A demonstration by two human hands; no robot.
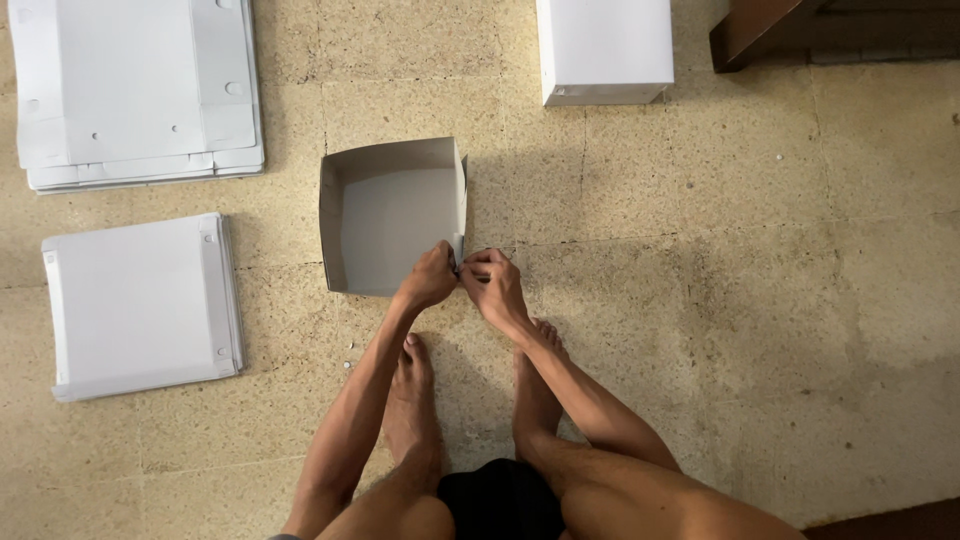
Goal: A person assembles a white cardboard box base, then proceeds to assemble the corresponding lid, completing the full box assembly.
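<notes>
Cardboard is what you have in hand: an open grey box (392, 215) sits on the tiled floor (760, 300) just ahead of your bare feet (412, 400), and both your hands meet at its near right corner. Your left hand (430, 278) has its fingers closed together, pinching the corner flap, and your right hand (493, 285) is pressed up against it, fingers likewise clamped on the same edge. The box looks light and thin-walled, stiff along its folds but easy to crease or tear, so the corner and the folded rims are the sound places to grip. To your left lie two stacks of flat white sheets (135, 90), (140, 305), well apart from the box. Beyond it stands a closed white box (603, 45).
</notes>
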